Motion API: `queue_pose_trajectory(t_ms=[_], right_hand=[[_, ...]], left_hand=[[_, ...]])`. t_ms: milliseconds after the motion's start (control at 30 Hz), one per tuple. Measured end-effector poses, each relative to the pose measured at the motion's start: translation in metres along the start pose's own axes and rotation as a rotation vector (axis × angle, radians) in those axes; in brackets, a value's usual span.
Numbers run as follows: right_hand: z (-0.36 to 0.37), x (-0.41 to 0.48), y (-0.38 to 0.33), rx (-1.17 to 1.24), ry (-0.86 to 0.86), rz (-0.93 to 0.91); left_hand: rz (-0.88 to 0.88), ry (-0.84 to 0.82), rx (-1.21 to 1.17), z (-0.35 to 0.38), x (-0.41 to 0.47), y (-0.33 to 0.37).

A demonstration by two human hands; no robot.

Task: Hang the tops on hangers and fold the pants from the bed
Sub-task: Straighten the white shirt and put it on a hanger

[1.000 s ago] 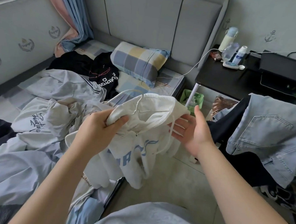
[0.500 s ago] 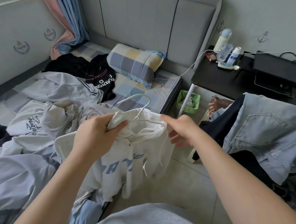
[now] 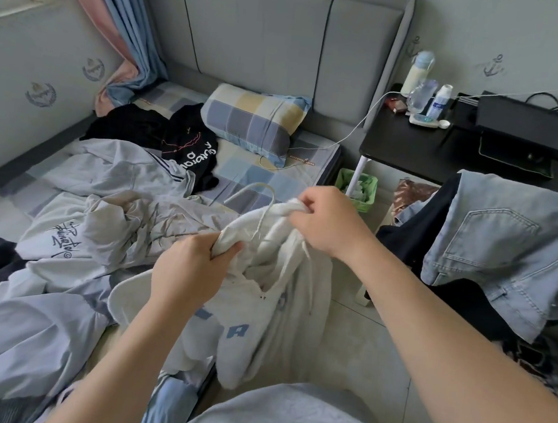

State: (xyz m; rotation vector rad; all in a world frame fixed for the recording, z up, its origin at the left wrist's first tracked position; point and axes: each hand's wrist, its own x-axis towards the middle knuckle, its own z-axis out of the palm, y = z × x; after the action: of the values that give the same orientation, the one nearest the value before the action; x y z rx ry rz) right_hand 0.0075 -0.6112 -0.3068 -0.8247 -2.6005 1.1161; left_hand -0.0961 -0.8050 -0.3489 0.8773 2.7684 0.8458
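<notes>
A white hoodie with blue letters hangs over the bed's edge in front of me. My left hand grips its left shoulder at the collar. My right hand pinches the bunched fabric at the top right of the collar. A white hanger pokes its hook up out of the neck; its body is hidden inside the hoodie. On the bed lie a cream top with dark script, a pale grey garment and a black top with white lettering.
A checked pillow leans at the headboard. A black side table with bottles and a black device stands to the right. Blue jeans and dark clothes hang at far right. A green bin sits on the floor.
My right hand went from open beside the hoodie to pinching the collar's right side. The hanger hook now sticks out of the neck, and the hoodie hangs lower.
</notes>
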Motion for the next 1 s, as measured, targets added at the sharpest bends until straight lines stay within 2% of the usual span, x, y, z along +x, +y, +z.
queue_pose_trajectory(t_ms=[100,133,233,300,367,433,500,567,600,700,800,833,900,1000], right_hand=[[-0.007,-0.016,-0.031,0.309,-0.198,-0.165],[-0.012,-0.018,-0.032,0.340,-0.230,-0.189],[-0.026,-0.011,-0.019,0.079,-0.195,-0.192],[-0.027,-0.010,-0.014,-0.035,-0.313,-0.151],[-0.014,-0.011,-0.015,-0.070,-0.361,-0.203],[-0.002,-0.008,-0.017,-0.054,-0.299,-0.286],[0.000,-0.006,-0.018,0.025,-0.216,-0.286],[-0.001,-0.003,-0.014,0.090,-0.151,-0.248],[-0.003,-0.004,-0.010,0.102,-0.126,-0.244],[0.000,-0.006,-0.002,0.021,-0.083,-0.266],[0.016,-0.007,-0.001,-0.230,-0.117,-0.192],[0.018,-0.007,0.000,-0.211,-0.080,-0.169],[0.015,-0.007,-0.001,0.010,-0.001,-0.157],[0.009,-0.006,-0.009,0.145,-0.027,-0.218]], left_hand=[[0.026,0.110,-0.136,-0.005,0.003,0.003],[0.040,0.128,-0.196,-0.009,0.004,0.002],[0.121,0.113,-0.367,-0.021,0.008,-0.001],[0.163,0.090,-0.440,-0.024,0.011,0.002],[0.209,0.043,-0.444,-0.025,0.016,0.010],[0.283,-0.006,-0.400,-0.024,0.020,0.017],[0.298,0.084,-0.242,-0.021,0.025,0.017],[0.167,0.277,-0.062,-0.025,0.032,0.006],[0.085,0.322,-0.063,-0.028,0.036,0.000],[-0.018,0.278,-0.352,-0.039,0.047,-0.004],[0.058,0.313,-0.569,-0.052,0.056,0.012],[0.106,0.317,-0.594,-0.057,0.057,0.017],[0.177,0.263,-0.605,-0.065,0.060,0.024],[0.224,0.106,-0.553,-0.063,0.063,0.030]])
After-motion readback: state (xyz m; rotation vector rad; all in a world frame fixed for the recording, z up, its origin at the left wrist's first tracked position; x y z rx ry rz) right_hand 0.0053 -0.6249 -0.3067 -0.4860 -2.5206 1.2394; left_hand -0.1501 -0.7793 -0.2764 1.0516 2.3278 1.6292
